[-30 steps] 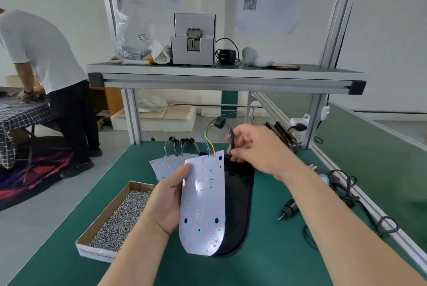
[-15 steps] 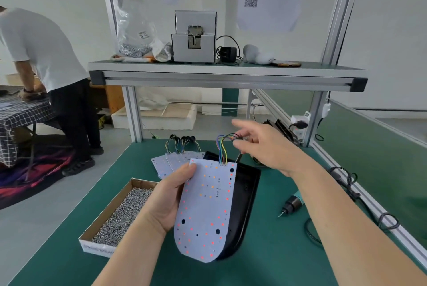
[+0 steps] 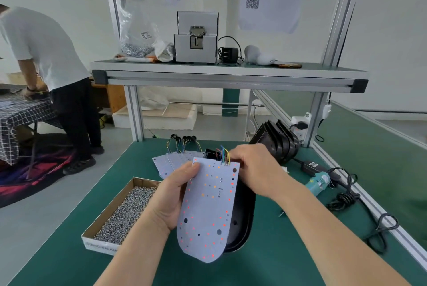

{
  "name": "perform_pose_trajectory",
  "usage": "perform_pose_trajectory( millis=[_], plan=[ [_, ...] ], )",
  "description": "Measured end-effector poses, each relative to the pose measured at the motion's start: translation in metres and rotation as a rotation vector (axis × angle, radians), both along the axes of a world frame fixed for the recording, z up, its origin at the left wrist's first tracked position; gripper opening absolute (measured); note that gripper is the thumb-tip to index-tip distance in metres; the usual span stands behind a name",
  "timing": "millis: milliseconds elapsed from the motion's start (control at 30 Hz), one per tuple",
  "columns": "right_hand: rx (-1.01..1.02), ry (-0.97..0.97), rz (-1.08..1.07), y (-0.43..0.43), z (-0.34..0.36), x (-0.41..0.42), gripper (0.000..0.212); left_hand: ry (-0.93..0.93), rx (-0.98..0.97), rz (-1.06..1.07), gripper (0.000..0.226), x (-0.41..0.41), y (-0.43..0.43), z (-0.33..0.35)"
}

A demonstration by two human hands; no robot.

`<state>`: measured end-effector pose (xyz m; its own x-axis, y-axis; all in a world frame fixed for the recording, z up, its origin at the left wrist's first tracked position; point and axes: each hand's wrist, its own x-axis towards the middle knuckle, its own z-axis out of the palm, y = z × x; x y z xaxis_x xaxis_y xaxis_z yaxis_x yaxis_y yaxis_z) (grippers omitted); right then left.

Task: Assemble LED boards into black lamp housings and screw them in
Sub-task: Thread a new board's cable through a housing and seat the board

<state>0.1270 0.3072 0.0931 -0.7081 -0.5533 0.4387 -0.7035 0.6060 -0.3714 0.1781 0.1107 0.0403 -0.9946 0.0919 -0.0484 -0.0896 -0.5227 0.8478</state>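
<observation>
My left hand (image 3: 172,195) grips the left edge of a white LED board (image 3: 209,210) dotted with red and orange LEDs, holding it tilted above a black lamp housing (image 3: 242,214) that lies on the green bench. Coloured wires (image 3: 223,155) rise from the board's top edge. My right hand (image 3: 254,168) reaches behind the board's top right corner with its fingers curled around the wires; the fingertips are hidden by the board. More LED boards (image 3: 171,162) with wire bundles lie fanned out behind.
An open cardboard box of screws (image 3: 120,213) sits at the left. A stack of black housings (image 3: 276,144) leans at the back right. An electric screwdriver (image 3: 317,184) and its cables (image 3: 346,200) lie to the right. Another person (image 3: 46,59) stands far left.
My right hand has come down from above the board, bringing the wires with it, and now sits behind the board's top edge. The board has tipped to face me more squarely.
</observation>
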Motion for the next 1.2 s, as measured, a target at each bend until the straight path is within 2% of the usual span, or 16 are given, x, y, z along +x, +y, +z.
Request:
perform_pose_trajectory(
  millis=[133, 200, 267, 333, 367, 400, 467, 667, 800, 933, 1067, 1133, 1200],
  plan=[
    [0.040, 0.145, -0.071, -0.001, -0.016, -0.001, 0.027, 0.038, -0.046, -0.027, 0.025, 0.003, 0.000, -0.002],
    [-0.030, 0.145, -0.063, 0.002, -0.017, -0.003, 0.018, 0.057, -0.051, -0.034, 0.024, 0.003, -0.002, -0.002],
    [-0.159, 0.018, -0.016, 0.002, -0.017, -0.005, 0.021, 0.080, -0.060, -0.041, 0.027, 0.003, -0.003, 0.001],
    [-0.228, -0.174, -0.039, 0.006, -0.012, -0.009, 0.034, 0.101, -0.080, -0.055, 0.031, 0.002, -0.005, 0.006],
    [-0.207, -0.237, -0.062, 0.007, -0.010, -0.011, 0.039, 0.109, -0.091, -0.065, 0.032, 0.001, -0.005, 0.008],
    [-0.148, -0.238, -0.060, 0.008, -0.009, -0.012, 0.033, 0.113, -0.102, -0.074, 0.031, 0.001, -0.005, 0.009],
    [-0.041, -0.152, -0.036, 0.008, -0.008, -0.013, 0.014, 0.116, -0.114, -0.088, 0.027, 0.001, -0.003, 0.007],
    [0.017, -0.064, -0.175, 0.001, -0.019, -0.010, 0.035, 0.116, -0.105, -0.138, 0.027, 0.003, 0.004, 0.004],
    [-0.119, -0.210, -0.038, 0.010, -0.021, -0.008, 0.034, 0.077, -0.103, -0.100, 0.045, 0.001, -0.001, 0.003],
    [-0.207, -0.258, 0.049, 0.017, -0.017, -0.008, 0.018, 0.088, -0.107, -0.107, 0.028, 0.000, -0.001, 0.004],
    [-0.128, -0.200, 0.034, 0.017, -0.015, -0.007, 0.022, 0.104, -0.189, -0.083, 0.042, -0.001, 0.004, 0.005],
    [-0.094, -0.190, 0.025, 0.017, -0.016, -0.008, 0.023, 0.101, -0.203, -0.058, 0.037, 0.000, 0.008, 0.005],
    [-0.065, -0.160, -0.022, 0.014, -0.016, -0.008, 0.035, 0.099, -0.202, -0.055, 0.035, 0.001, 0.011, 0.006]
  ],
)
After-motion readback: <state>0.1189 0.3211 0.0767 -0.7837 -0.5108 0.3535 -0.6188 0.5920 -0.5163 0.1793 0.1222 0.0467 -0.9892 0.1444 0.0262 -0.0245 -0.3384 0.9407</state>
